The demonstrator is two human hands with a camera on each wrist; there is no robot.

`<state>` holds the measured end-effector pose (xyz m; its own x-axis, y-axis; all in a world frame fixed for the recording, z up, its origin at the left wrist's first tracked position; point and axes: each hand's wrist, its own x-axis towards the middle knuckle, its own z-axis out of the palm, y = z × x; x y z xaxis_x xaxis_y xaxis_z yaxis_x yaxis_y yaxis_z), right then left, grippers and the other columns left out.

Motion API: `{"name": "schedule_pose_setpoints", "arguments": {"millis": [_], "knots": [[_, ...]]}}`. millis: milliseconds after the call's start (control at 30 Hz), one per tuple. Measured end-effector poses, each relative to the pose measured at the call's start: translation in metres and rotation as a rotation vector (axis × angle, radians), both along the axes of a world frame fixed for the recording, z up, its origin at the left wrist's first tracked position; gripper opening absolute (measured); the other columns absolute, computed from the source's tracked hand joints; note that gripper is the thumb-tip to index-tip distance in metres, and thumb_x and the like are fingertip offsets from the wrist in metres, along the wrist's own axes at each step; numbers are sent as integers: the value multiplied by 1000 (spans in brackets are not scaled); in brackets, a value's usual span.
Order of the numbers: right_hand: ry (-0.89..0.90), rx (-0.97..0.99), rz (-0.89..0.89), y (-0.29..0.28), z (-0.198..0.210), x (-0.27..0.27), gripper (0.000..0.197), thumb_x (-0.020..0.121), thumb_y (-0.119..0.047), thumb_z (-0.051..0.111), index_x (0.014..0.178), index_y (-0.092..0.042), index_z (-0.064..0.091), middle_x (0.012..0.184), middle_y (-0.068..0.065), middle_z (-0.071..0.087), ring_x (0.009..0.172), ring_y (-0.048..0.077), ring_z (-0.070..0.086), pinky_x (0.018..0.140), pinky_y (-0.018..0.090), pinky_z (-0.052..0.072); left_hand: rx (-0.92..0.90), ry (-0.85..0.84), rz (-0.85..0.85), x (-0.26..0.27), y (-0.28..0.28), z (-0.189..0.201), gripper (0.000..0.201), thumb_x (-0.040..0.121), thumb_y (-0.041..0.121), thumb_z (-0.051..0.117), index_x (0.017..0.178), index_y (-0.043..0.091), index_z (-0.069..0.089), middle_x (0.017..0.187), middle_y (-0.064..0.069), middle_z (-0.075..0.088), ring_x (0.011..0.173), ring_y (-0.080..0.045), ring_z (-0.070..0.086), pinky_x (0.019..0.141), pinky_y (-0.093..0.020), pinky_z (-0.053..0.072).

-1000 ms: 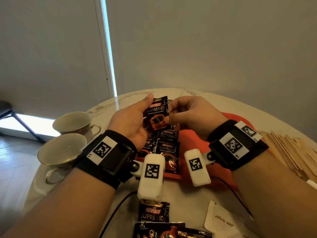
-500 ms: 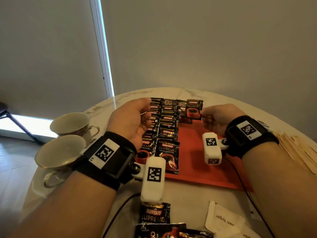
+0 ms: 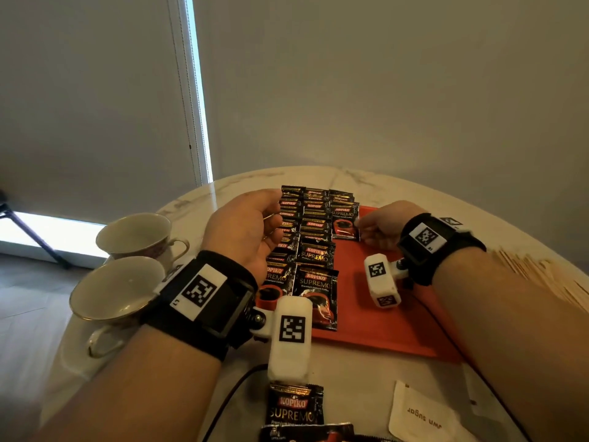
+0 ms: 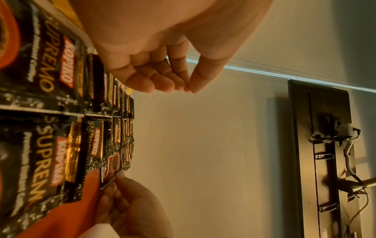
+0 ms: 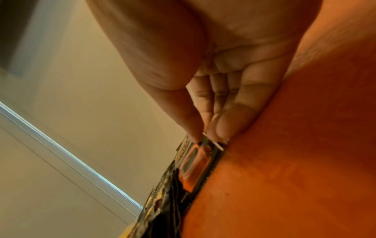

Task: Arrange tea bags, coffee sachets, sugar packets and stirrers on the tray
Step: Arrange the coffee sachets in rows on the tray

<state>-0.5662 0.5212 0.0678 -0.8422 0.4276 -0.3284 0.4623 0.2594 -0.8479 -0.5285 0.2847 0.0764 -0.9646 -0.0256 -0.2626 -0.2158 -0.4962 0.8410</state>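
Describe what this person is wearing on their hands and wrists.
Both forearms are bare, no sleeves or gloves. The left hand and right hand each have a wide black wrist strap bearing a white square-code tag, plus a white boxy camera module with its own code. A dark cable trails beneath the left module.

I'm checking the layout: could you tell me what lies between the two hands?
In the head view, overlapping coffee sachets on the orange tray lie between left hand and right hand.

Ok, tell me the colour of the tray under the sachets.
The tray is orange-red, clearest in the head view.
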Motion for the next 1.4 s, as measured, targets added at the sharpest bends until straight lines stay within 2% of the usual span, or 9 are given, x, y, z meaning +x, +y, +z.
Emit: {"name": "schedule_pose_setpoints", "arguments": {"millis": [67,433,567,733,867,967,1133,1300,1400], "knots": [[4,-28,-6,0,0,-1,10,91,-8,73,84,-4,66,64,5,53,54,14,50,60,27,50,8,-2,-4,-1,0,1,8,91,16,76,96,15,69,75,3,65,60,-7,59,50,-23,49],[14,17,-26,-3,6,-13,17,97,-5,57,109,-5,68,67,5,53,55,15,47,55,28,45,-5,-4,2,-1,0,0,9,91,17,76,97,15,70,75,3,66,64,-8,60,54,-24,51],[40,35,2,-8,21,4,3,97,-10,61,97,-8,63,67,4,50,53,16,46,54,29,43,-6,-9,-46,4,1,4,8,91,17,76,97,15,70,70,4,67,60,-7,61,55,-24,52],[31,191,413,-41,53,63,18,93,-21,72,108,-11,71,84,5,65,70,16,58,65,30,48,10,60,-130,32,9,21,16,93,18,71,108,13,71,74,2,66,63,-11,62,58,-27,54],[-70,339,757,-68,69,121,17,90,-20,75,106,-21,72,98,4,75,80,16,67,69,30,55,-8,136,-223,69,17,41,8,95,19,65,99,14,68,74,1,63,64,-14,62,58,-27,55],[-86,427,877,-77,67,155,26,84,-23,81,109,-25,73,102,3,77,81,13,69,73,31,58,-224,269,-316,103,10,46,6,96,18,66,98,12,67,76,-1,62,66,-15,62,56,-27,54],[-214,704,1115,-81,63,206,52,79,-39,84,126,-42,62,117,-16,65,103,10,65,88,35,59,-915,401,-444,152,-39,29,12,88,29,79,94,21,73,98,-2,73,97,-23,69,85,-45,59],[-361,871,1264,-75,60,236,99,70,-40,91,149,-54,32,150,-20,40,134,9,44,103,35,45,-1357,259,-825,184,-65,16,94,45,63,93,128,41,54,132,12,56,118,-13,56,106,-43,51],[-369,1015,1346,-73,53,245,118,64,-46,93,152,-58,16,161,-16,23,146,16,29,113,50,40,-1584,308,-922,192,-64,12,134,39,72,94,154,38,33,154,11,42,137,-14,45,118,-36,39]]}}
